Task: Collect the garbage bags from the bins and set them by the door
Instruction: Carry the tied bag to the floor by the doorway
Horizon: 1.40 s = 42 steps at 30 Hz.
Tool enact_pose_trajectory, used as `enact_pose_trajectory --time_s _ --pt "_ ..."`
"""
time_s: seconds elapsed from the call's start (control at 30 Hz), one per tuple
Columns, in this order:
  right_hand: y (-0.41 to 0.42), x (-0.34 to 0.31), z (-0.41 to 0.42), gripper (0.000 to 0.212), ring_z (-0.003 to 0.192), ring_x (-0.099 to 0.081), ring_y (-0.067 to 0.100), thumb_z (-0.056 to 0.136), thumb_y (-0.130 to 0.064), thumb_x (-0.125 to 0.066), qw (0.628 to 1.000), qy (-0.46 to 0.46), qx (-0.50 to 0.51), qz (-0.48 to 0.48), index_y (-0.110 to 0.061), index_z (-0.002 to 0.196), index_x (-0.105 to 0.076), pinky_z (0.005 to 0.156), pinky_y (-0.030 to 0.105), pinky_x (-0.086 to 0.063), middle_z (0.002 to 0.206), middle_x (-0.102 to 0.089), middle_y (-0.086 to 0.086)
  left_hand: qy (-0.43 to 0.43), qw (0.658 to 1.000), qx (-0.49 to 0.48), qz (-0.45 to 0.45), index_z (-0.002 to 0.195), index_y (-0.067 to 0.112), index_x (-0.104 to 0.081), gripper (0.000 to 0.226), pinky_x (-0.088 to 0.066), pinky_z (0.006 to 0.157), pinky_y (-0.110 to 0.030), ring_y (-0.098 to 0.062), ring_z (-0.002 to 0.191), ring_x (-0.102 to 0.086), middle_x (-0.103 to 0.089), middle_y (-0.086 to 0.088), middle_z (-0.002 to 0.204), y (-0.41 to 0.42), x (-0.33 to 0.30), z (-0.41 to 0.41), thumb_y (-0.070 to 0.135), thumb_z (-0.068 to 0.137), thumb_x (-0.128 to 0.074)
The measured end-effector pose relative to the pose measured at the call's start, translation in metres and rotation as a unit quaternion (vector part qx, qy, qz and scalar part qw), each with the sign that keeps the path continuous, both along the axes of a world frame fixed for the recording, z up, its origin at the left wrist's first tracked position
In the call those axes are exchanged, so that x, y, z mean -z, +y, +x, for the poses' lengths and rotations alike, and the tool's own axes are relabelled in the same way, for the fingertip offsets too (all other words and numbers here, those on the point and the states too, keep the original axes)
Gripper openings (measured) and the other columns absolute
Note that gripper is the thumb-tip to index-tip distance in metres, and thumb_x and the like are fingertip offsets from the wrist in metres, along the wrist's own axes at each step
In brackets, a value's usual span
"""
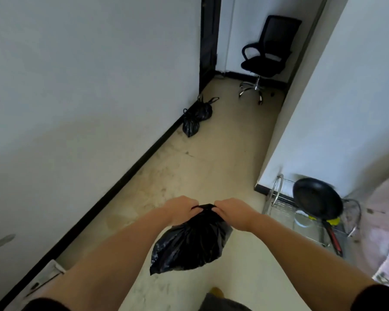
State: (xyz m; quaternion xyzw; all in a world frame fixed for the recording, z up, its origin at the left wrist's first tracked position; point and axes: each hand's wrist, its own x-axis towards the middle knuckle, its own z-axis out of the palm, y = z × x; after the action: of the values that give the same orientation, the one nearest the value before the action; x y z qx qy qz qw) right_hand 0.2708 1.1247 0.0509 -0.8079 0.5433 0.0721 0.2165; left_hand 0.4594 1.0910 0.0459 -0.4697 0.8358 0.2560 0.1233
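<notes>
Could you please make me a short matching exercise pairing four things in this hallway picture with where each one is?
Things:
1. held garbage bag
2. tied garbage bags
3. office chair
4. frying pan

Places:
A. on a wire rack at the right wall's corner
B. on the floor against the left wall, near the dark door frame
C. gripped at its top by left hand and right hand
D. at the far end of the hallway

Pairs: 1-C, 2-B, 3-D, 4-A
</notes>
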Motion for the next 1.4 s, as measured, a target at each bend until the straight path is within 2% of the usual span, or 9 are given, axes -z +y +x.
enact_pose_trajectory --time_s 0.23,0.4,0.47,0.6,0.77,1.0,1.17,1.33,1.4 --pt "-0.147 0.000 -0.033 0.027 0.092 -0.056 0.033 0.103 -0.033 -0.025 1.000 0.008 -0.012 0.008 -0.017 0.087 -0.039 0.070 0.032 -0.033 0.100 -0.062 0.017 0.012 1.000 -0.009 0.015 0.089 0.010 -0.050 0.035 -0.038 0.074 -0.034 -0.030 0.095 -0.056 -0.062 -0.014 0.102 -0.141 -0.002 -0.033 0.037 0.102 -0.030" --pt "-0.262 0.001 -0.043 0.028 0.080 -0.049 0.028 0.102 -0.033 -0.026 1.000 0.016 0.014 0.002 -0.015 0.086 -0.039 0.070 0.032 -0.032 0.086 -0.053 0.010 0.034 0.999 0.001 0.007 0.082 0.012 -0.043 0.032 -0.035 0.069 -0.030 -0.026 0.081 -0.050 -0.054 -0.010 0.086 -0.259 0.003 -0.044 0.035 0.101 -0.032" --pt "-0.304 0.001 -0.045 0.029 0.077 -0.044 0.023 0.102 -0.034 -0.026 0.999 0.020 0.026 0.002 -0.015 0.085 -0.040 0.069 0.031 -0.031 0.084 -0.050 0.008 0.039 0.999 0.014 0.007 0.081 0.013 -0.043 0.032 -0.034 0.069 -0.030 -0.027 0.082 -0.051 -0.058 -0.014 0.091 -0.303 0.003 -0.046 0.035 0.101 -0.032" --pt "-0.380 -0.001 -0.046 0.031 0.089 -0.055 0.030 0.102 -0.034 -0.026 0.999 0.010 0.054 0.005 -0.014 0.090 -0.046 0.070 0.030 -0.031 0.099 -0.062 0.015 0.030 0.999 0.040 0.008 0.085 0.015 -0.046 0.030 -0.034 0.070 -0.029 -0.029 0.093 -0.056 -0.062 -0.015 0.101 -0.386 -0.003 -0.047 0.035 0.102 -0.032" --pt "-0.468 0.003 -0.048 0.038 0.090 -0.058 0.031 0.102 -0.033 -0.028 0.998 -0.009 0.064 0.013 -0.006 0.098 -0.054 0.070 0.031 -0.035 0.100 -0.064 0.016 0.032 0.998 0.051 0.011 0.095 0.009 -0.054 0.036 -0.036 0.074 -0.032 -0.030 0.094 -0.057 -0.062 -0.015 0.102 -0.476 -0.001 -0.049 0.036 0.102 -0.031" --pt "-0.605 0.015 -0.047 0.039 0.090 -0.059 0.031 0.102 -0.032 -0.029 0.999 -0.028 0.023 0.018 -0.004 0.096 -0.054 0.071 0.035 -0.039 0.100 -0.064 0.018 0.011 0.999 -0.012 0.034 0.108 0.008 -0.056 0.042 -0.045 0.082 -0.036 -0.030 0.098 -0.058 -0.063 -0.013 0.107 -0.602 0.015 -0.046 0.040 0.101 -0.030" --pt "-0.695 0.020 -0.046 0.036 0.092 -0.058 0.031 0.102 -0.031 -0.030 0.999 -0.024 -0.011 0.035 -0.003 0.100 -0.053 0.070 0.034 -0.037 0.103 -0.063 0.018 0.006 0.997 -0.056 0.049 0.105 0.007 -0.056 0.042 -0.039 0.074 -0.032 -0.030 0.097 -0.057 -0.062 -0.014 0.105 -0.675 0.022 -0.043 0.040 0.101 -0.030" --pt "-0.779 0.030 -0.032 0.034 0.098 -0.058 0.027 0.102 -0.028 -0.033 0.998 -0.029 -0.025 0.056 -0.004 0.106 -0.055 0.072 0.029 -0.035 0.110 -0.062 0.014 0.009 0.994 -0.081 0.069 0.103 0.010 -0.056 0.039 -0.045 0.082 -0.037 -0.030 0.096 -0.058 -0.063 -0.014 0.105 -0.747 0.033 -0.025 0.040 0.100 -0.031" --pt "-0.810 0.035 -0.024 0.035 0.100 -0.057 0.026 0.102 -0.028 -0.033 0.997 -0.044 -0.011 0.062 -0.003 0.108 -0.057 0.077 0.030 -0.038 0.112 -0.062 0.013 0.018 0.994 -0.078 0.076 0.104 0.006 -0.055 0.038 -0.042 0.079 -0.035 -0.031 0.097 -0.057 -0.062 -0.016 0.105 -0.776 0.037 -0.017 0.036 0.101 -0.032"
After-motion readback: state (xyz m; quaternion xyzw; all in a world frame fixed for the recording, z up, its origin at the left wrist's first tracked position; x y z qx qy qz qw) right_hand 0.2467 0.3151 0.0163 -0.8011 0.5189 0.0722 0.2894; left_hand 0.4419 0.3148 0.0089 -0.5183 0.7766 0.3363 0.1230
